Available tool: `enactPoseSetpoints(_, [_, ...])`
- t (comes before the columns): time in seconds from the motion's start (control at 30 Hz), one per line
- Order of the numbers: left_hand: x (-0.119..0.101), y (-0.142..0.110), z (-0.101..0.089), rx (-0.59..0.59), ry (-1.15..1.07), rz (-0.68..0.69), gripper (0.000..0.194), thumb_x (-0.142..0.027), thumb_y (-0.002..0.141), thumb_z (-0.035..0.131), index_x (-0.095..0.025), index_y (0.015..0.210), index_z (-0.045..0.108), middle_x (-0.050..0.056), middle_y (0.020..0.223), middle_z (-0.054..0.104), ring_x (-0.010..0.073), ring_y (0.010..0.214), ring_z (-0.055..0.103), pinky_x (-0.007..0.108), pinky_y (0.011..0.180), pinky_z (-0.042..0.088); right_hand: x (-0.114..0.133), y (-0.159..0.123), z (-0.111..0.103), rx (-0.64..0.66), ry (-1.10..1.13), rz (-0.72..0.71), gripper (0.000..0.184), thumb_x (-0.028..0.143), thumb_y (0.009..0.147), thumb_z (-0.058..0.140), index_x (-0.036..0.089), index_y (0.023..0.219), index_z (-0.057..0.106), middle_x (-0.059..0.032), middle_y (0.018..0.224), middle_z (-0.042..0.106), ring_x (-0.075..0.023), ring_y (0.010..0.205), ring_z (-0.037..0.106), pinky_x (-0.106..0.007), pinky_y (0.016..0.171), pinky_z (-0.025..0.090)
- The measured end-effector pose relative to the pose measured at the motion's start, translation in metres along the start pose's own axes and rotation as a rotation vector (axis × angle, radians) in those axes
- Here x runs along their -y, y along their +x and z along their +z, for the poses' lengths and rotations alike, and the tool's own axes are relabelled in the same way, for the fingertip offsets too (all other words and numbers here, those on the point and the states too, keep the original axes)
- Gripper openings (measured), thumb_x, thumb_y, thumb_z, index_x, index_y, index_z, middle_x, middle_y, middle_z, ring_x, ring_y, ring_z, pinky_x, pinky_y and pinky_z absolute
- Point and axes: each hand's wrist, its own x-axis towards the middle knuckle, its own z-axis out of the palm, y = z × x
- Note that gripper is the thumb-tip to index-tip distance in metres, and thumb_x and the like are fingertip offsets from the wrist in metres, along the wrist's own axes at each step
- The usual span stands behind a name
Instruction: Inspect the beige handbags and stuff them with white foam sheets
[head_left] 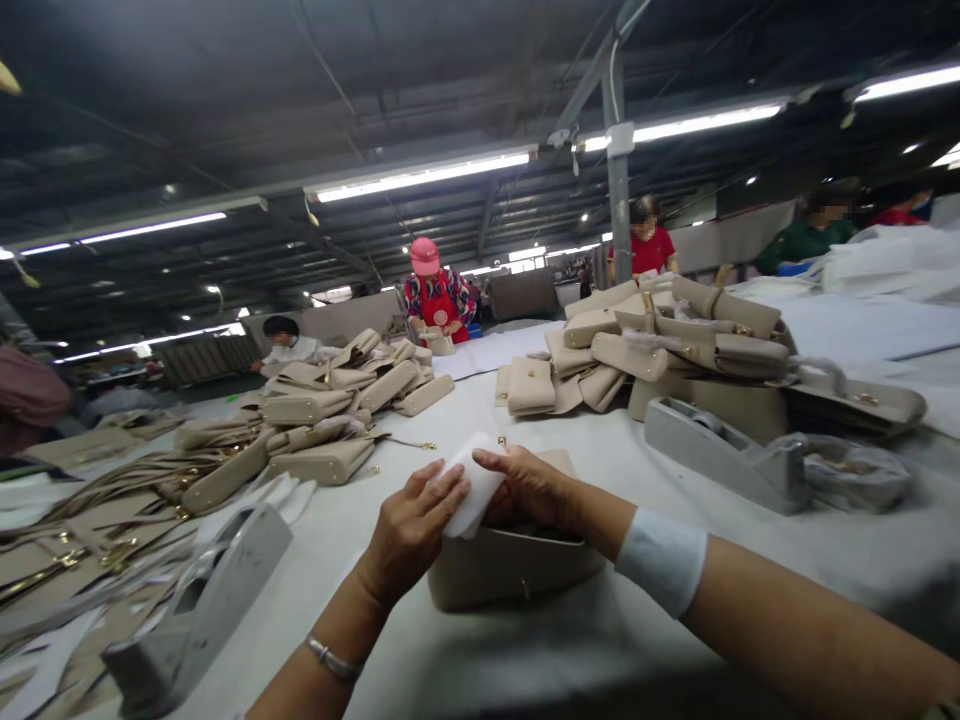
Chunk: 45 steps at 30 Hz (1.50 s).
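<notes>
A beige handbag (pixel 510 575) stands in front of me on the pale table, with its top open. Above its left end is a folded piece of white foam sheet or paper (pixel 474 485); which material it is I cannot tell. My left hand (pixel 421 520) is closed on the white piece from the left, fingers laid across it. From the right, my right hand (pixel 529 488) grips the same piece, its thumb on top and its other fingers partly hidden over the bag's opening. A small gold fitting shows on the bag's front.
Grey tape dispensers stand at the left (pixel 206 610) and right (pixel 724 455). Beige handbags are heaped at left (pixel 330 405) and right (pixel 660 350). Straps (pixel 127 500) lie far left. Across the table, a person in a pink cap (pixel 439 300) handles a bag; other people work farther back.
</notes>
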Motion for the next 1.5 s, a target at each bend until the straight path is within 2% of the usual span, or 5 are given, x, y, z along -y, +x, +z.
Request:
enactPoseSetpoints(0.37, [-0.001, 0.006, 0.014, -0.037, -0.105, -0.194, 0.047, 0.003, 0.087, 0.048, -0.015, 0.129, 0.056, 0.013, 0.131, 0.06, 0.0287, 0.122, 0.052, 0.048, 0.102, 0.05, 0.0, 0.009, -0.01, -0.125, 0.018, -0.115, 0.048, 0.034, 0.063, 0.083, 0.011, 0.099, 0.062, -0.0054, 0.081, 0.063, -0.0161, 0.065, 0.061, -0.024, 0.048, 0.054])
enactPoseSetpoints(0.53, [-0.022, 0.01, 0.008, -0.272, -0.074, -0.443, 0.04, -0.005, 0.087, 0.061, -0.014, 0.126, 0.055, 0.013, 0.122, 0.06, 0.0253, 0.116, 0.055, 0.044, 0.102, 0.046, 0.003, 0.012, -0.011, -0.349, 0.257, -0.328, 0.035, 0.029, 0.071, 0.08, 0.015, 0.095, 0.058, -0.0023, 0.085, 0.063, -0.0137, 0.069, 0.06, -0.021, 0.045, 0.053])
enactPoseSetpoints(0.67, [-0.035, 0.013, 0.007, 0.15, -0.199, -0.365, 0.012, -0.026, 0.097, 0.055, -0.017, 0.1, 0.061, 0.004, 0.091, 0.064, 0.0202, 0.087, 0.056, 0.039, 0.08, 0.041, 0.003, 0.011, -0.012, -0.367, 0.336, -0.355, 0.035, 0.029, 0.071, 0.082, 0.016, 0.095, 0.06, -0.0013, 0.085, 0.064, -0.0127, 0.07, 0.06, -0.021, 0.048, 0.055])
enactPoseSetpoints(0.73, [-0.039, 0.017, 0.006, 0.328, -0.201, -0.339, 0.027, -0.035, 0.1, 0.047, -0.018, 0.085, 0.061, 0.004, 0.085, 0.06, 0.0207, 0.081, 0.051, 0.04, 0.076, 0.035, 0.005, 0.009, -0.013, -0.364, 0.364, -0.356, 0.035, 0.028, 0.07, 0.083, 0.015, 0.094, 0.061, -0.0011, 0.084, 0.065, -0.0126, 0.069, 0.06, -0.02, 0.048, 0.055])
enactPoseSetpoints(1.5, [-0.045, 0.028, 0.006, 0.696, -0.059, -0.464, 0.012, -0.028, 0.083, 0.068, -0.019, 0.085, 0.061, 0.006, 0.091, 0.061, 0.0289, 0.094, 0.051, 0.048, 0.084, 0.042, 0.032, -0.017, -0.048, -0.432, 0.307, -0.365, 0.029, 0.026, 0.072, 0.082, 0.015, 0.089, 0.061, 0.0005, 0.074, 0.064, -0.0119, 0.06, 0.058, -0.021, 0.044, 0.053])
